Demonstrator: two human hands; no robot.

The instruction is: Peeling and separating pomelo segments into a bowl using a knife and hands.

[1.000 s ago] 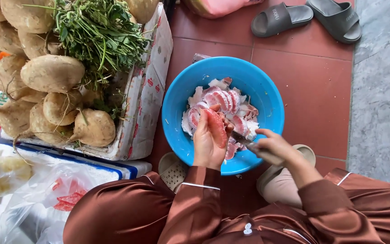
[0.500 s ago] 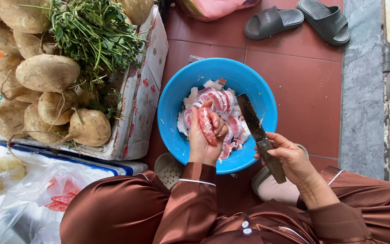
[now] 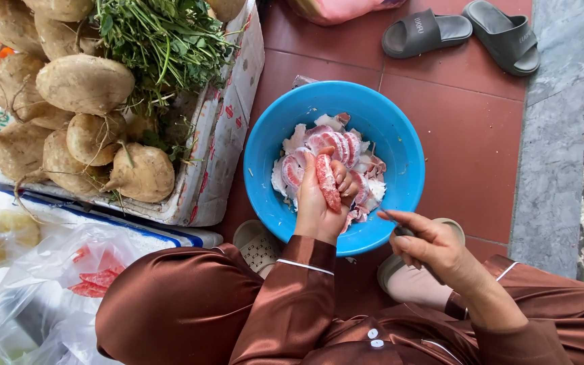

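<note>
Left hand [image 3: 319, 203] was what I checked first: it sat near the centre of the frame, over the round blue plastic basin [image 3: 265, 159], with its fingers clamped around a red, pink-edged slice of raw meat [image 3: 327, 181]. That slice stood raised above the heap of pink and white meat pieces [image 3: 332, 145] in the basin, I judged so that it could be worked apart from the rest. Lower and to the right, my right hand [image 3: 430, 247] was closed on a dark-handled knife [image 3: 400, 228]; only a little of it showed past the fingers, so I could not see the blade, and it was held just clear of the basin rim. The basin rested on the red tiled floor [image 3: 468, 135]. At upper left a white foam box [image 3: 221, 145] held pale brown round tubers [image 3: 84, 82] and a bunch of green leafy herbs [image 3: 163, 40]. A pair of grey slippers [image 3: 427, 32] lay at upper right.
</note>
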